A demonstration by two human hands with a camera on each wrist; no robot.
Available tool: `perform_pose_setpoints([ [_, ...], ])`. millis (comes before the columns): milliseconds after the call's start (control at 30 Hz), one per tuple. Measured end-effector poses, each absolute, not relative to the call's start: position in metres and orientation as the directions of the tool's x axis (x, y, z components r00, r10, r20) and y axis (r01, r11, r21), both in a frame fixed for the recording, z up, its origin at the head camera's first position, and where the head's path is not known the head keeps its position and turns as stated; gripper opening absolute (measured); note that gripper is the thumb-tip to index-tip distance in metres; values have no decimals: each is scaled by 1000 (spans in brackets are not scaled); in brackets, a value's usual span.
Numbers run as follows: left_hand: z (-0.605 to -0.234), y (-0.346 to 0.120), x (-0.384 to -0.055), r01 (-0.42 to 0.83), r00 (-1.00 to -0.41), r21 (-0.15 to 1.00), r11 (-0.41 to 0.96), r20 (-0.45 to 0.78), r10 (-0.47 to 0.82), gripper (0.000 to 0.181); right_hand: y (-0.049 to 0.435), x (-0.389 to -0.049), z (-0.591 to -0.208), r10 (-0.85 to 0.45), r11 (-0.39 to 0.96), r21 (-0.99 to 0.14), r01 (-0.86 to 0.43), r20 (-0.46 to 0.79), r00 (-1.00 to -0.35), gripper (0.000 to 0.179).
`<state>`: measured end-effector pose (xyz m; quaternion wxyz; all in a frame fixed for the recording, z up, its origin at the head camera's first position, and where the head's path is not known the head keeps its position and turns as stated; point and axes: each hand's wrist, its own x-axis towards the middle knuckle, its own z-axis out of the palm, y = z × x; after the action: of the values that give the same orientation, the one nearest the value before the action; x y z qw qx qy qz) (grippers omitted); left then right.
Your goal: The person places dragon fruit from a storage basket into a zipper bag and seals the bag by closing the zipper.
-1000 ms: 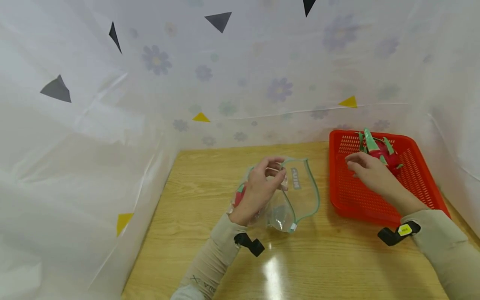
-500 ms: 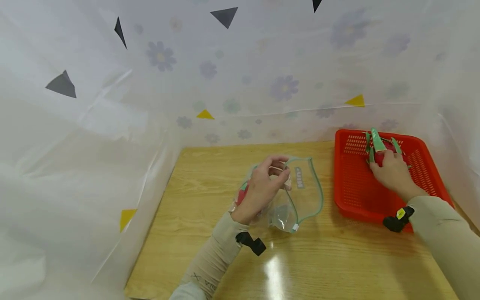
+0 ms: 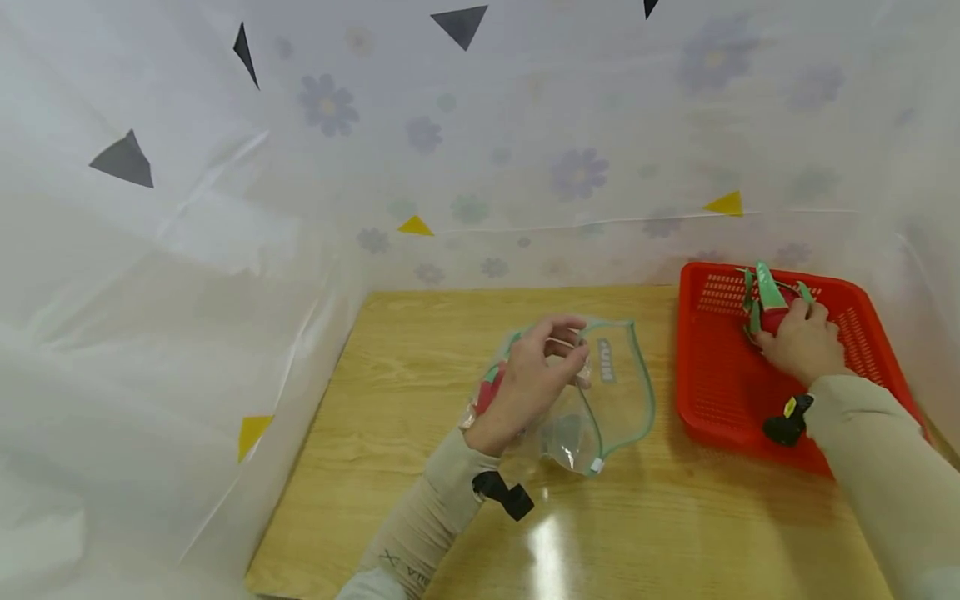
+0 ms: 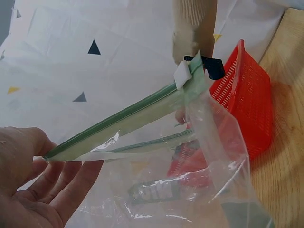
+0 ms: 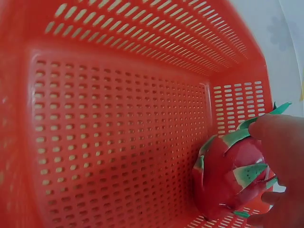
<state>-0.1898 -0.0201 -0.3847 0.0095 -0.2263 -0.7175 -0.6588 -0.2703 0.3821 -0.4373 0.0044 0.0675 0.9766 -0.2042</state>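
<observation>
My left hand (image 3: 528, 375) pinches the rim of a clear zip bag (image 3: 630, 367), thumb on one side and fingers on the other. The bag's mouth gapes toward the right, and its green zip strip (image 4: 114, 121) carries a white slider (image 4: 182, 75) at the far end. Partly behind the left wrist shows something red and green (image 3: 491, 387), seen through clear plastic. Inside the red basket (image 3: 720, 417), my right hand (image 3: 807, 343) grips a dragon fruit (image 5: 228, 171) with red skin and green scales. The palm covers part of the fruit in the head view.
Both the bag and basket stand on a wooden table (image 3: 405, 350). White plastic sheeting (image 3: 480, 150) with printed flowers and triangles rises behind the table and at both sides. The perforated basket wall (image 5: 156, 28) surrounds the right hand's fruit.
My right hand has moved right and down from over the basket's left part onto the dragon fruit and taken hold of it. The left hand keeps its pinch on the bag.
</observation>
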Motion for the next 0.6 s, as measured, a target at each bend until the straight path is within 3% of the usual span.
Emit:
perform_pose_setpoints([
  [233,-383,-19,-187,317,-905,948,36,291,311,29,385,-279,-438,147,889,-437,136,-8,-989,93],
  [400,-380,-19,-184,320,-900,946,45,288,328,30,393,-282,-430,148,885,-447,129,8,-989,89],
  [600,-377,-19,-183,343,-894,937,72,301,333,29,397,-280,-423,128,908,-393,145,-68,-989,80],
])
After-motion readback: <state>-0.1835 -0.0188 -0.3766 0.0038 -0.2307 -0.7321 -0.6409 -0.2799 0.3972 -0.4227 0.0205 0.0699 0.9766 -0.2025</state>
